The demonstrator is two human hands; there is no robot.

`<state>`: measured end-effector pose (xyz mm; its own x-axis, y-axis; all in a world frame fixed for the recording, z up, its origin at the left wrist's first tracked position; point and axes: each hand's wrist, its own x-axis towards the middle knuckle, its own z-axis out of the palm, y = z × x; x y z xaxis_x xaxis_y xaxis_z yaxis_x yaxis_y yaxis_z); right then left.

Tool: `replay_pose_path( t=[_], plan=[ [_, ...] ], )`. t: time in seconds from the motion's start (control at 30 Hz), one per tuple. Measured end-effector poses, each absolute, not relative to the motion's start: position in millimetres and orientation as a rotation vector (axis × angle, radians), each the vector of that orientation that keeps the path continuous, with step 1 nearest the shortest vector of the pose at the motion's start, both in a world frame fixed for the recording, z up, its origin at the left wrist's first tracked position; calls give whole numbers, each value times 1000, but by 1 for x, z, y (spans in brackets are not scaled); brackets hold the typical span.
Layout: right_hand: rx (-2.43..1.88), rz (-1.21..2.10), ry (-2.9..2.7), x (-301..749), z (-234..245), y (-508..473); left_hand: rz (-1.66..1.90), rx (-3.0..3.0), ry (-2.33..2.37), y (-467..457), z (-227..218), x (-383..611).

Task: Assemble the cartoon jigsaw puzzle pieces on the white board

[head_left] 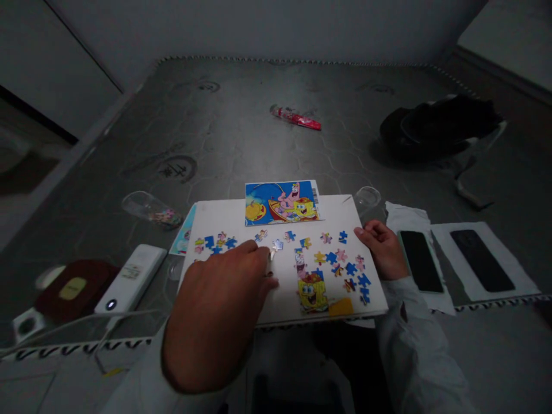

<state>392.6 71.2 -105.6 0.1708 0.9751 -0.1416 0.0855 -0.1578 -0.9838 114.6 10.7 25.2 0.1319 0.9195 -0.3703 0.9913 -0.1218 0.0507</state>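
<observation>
While the left hand reaches in over the near-left part of the white board, its fingers curl down beside a pale jigsaw piece near the board's middle. The grip looks almost closed at the fingertips, but the hand hides the contact, so I cannot tell whether it has hold of that piece or of anything else. The arm comes in low from the near-left corner, with the back of the hand upward and the wrist raised. The right hand rests at the board's right edge, loosely curled and holding nothing that shows.

Such a piece is probably light, thin, stiff card, apt to slide on the smooth board and awkward to lift when flat, so pinching it by its edges or knobs seems best. Other pieces in blue, yellow and pink lie scattered across the board, with a joined SpongeBob section by its near edge and a SpongeBob picture card overhanging its far edge. A clear plastic cup with more pieces inside lies on its side on the mattress beyond the board's far-left corner.
</observation>
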Motion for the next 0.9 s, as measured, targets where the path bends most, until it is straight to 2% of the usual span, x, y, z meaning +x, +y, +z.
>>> replay_pose_path(
  t=[0.23, 0.57, 0.7, 0.9],
  plan=[
    [-1674, 864, -1323, 392, -89, 69, -374, 2084, 1885, 8, 25, 103],
    [-2029, 234, -1902, 366, -22, 40, -325, 2113, 1830, 10, 26, 84],
    [-2065, 369, -2212, 370, -14, 28, -307, 2112, 1837, 9, 23, 76],
    [-2172, 453, -2223, 377, -12, 19, -254, 2111, 1837, 6, 24, 69]
  ],
)
